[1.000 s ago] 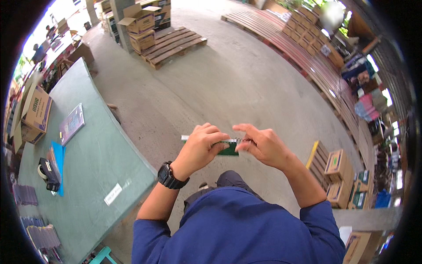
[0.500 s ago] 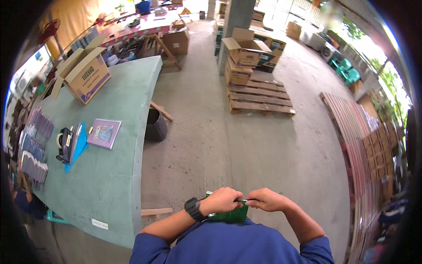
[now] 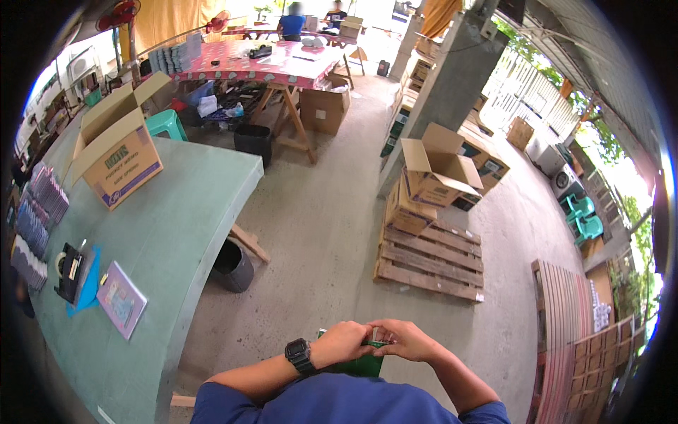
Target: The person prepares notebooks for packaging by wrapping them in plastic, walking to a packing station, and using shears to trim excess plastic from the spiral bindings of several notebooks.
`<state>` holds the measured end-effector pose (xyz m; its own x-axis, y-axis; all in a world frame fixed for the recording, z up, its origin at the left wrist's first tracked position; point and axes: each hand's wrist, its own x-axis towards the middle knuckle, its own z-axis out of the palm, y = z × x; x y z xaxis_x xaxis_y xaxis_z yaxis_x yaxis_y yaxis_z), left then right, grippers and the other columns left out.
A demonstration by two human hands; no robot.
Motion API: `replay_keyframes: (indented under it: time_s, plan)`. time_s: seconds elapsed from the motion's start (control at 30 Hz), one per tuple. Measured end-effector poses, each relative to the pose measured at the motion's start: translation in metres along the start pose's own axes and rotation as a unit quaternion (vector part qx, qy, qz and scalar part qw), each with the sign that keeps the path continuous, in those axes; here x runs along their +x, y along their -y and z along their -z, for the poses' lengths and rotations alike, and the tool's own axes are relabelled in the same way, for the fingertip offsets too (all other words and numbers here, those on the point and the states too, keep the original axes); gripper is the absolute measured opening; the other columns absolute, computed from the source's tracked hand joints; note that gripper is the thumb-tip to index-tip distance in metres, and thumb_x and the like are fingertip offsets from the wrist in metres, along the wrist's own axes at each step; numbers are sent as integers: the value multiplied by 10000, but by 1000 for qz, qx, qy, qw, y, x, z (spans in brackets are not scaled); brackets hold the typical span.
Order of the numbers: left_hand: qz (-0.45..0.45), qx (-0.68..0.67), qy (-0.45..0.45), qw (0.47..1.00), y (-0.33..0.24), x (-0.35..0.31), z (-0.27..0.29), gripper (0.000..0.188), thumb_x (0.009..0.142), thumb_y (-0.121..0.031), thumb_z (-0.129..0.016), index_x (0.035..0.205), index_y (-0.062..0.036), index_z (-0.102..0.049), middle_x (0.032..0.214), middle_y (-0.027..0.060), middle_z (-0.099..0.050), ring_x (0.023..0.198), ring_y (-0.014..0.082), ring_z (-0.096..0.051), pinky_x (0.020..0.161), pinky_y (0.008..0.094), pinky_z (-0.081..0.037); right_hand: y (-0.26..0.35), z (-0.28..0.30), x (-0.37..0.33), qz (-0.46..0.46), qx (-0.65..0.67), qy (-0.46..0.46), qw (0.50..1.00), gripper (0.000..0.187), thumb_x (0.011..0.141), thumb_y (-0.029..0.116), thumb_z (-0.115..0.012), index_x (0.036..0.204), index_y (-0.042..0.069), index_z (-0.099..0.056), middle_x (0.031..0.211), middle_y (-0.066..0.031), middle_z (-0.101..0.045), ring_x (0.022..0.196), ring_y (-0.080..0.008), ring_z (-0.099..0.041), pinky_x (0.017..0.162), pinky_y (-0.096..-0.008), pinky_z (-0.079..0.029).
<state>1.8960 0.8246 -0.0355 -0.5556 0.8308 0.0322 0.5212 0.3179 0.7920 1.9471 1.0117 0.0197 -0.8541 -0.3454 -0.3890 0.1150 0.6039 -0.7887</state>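
Close to my body at the bottom centre is a dark green, flat-sided packet or box [image 3: 365, 365]. What kind it is cannot be made out, as my hands and shirt cover part of it. My left hand [image 3: 342, 344], with a black watch on the wrist, grips its upper edge with the fingers pressed together. From the other side my right hand [image 3: 406, 340] closes on the same edge, thumb and fingers pinched. The fingertips of both hands meet at the top of the green packet, where a small pale strip shows between them.
At left is a green table [image 3: 205, 191] bearing an open carton [image 3: 127, 166], a tape dispenser [image 3: 69, 272], a purple notebook [image 3: 121, 300] and notebook stacks [image 3: 48, 191]. A dark bin [image 3: 233, 267] stands beside it. Ahead, cartons [image 3: 438, 173] rest by a wooden pallet [image 3: 431, 265] and pillar [image 3: 452, 92].
My view has tilted up and turned, so the far tables and people show more. My right fingers have shifted to curl over the green packet's top edge, against my left fingertips.
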Motion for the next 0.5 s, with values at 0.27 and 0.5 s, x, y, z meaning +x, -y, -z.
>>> replay_keyframes:
  time_s: [0.27, 0.5]
  plan:
    - [104, 133, 4, 986, 65, 169, 125, 315, 819, -385, -597, 905, -82, -597, 748, 152, -630, 723, 353, -616, 617, 433, -488, -36, 172, 181, 80, 24, 28, 996, 416, 779, 110, -660, 1167, 43, -526, 918, -134, -648, 856, -269, -634, 728, -355, -484]
    - [185, 146, -62, 970, 144, 305, 235, 327, 841, -408, -564, 896, -86, -582, 771, 143, -633, 749, 356, -616, 631, 450, -482, -9, 324, 369, 173, -101, 44, 979, 236, 779, 143, -672, 991, 51, -623, 861, -133, -657, 809, -279, -639, 714, -356, -495]
